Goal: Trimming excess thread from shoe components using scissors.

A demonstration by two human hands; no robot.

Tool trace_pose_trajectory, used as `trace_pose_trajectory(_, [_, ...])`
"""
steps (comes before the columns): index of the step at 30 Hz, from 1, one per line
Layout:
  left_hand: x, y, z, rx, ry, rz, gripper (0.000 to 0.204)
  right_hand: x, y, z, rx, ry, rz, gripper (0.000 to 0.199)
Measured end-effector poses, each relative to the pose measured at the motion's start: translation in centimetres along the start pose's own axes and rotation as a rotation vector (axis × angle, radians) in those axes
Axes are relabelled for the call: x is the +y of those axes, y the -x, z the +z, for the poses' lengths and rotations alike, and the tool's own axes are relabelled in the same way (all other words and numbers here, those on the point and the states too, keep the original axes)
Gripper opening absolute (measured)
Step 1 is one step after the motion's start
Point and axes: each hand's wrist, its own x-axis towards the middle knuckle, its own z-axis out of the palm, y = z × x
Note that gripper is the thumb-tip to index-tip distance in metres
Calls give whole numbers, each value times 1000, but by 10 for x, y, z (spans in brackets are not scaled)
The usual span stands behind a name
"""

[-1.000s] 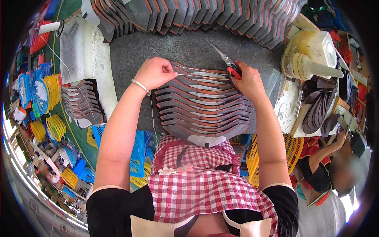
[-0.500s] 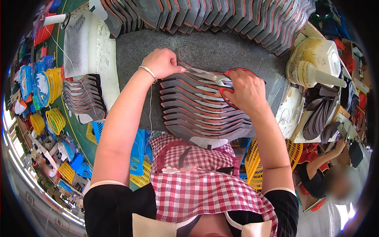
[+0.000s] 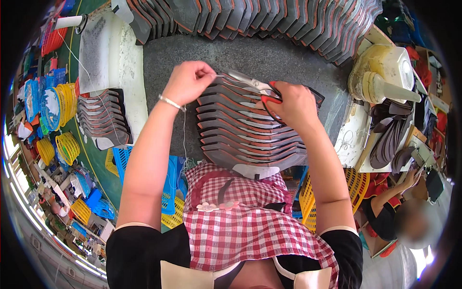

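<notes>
My right hand (image 3: 296,103) is closed round scissors (image 3: 248,80) with red and black handles. The partly open metal blades point to the upper left. Beside their tips, my left hand (image 3: 185,83) pinches a thin pale strand (image 3: 219,75) at its fingertips. Below both hands lies an overlapping row of dark grey, angled flat pieces (image 3: 250,131) with orange-red edges; the nearest one carries a whitish patch. The far end of this row is partly hidden by the scissors and my right hand. A white thread hangs beneath my left wrist.
A dark worktop (image 3: 163,58) carries a long row of similar pieces (image 3: 269,19) along its far edge. A smaller row (image 3: 103,118) sits at the left. At right stands a stained yellowish container (image 3: 385,72). A yellow basket (image 3: 356,185) is below the table; another person (image 3: 390,202) works at far right.
The scissors have lifted and shifted left, off the row's far pieces, their blades now angled upward. My left hand has drawn slightly left, and a pale strand shows at its fingertips.
</notes>
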Motion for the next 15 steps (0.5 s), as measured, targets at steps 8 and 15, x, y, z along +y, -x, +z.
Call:
trace_pose_trajectory(8, [42, 30, 75, -292, 536, 78, 13, 20, 22, 35, 76, -1488, 209, 23])
trace_pose_trajectory(15, [-24, 38, 24, -242, 328, -41, 19, 68, 40, 29, 188, -751, 305, 27])
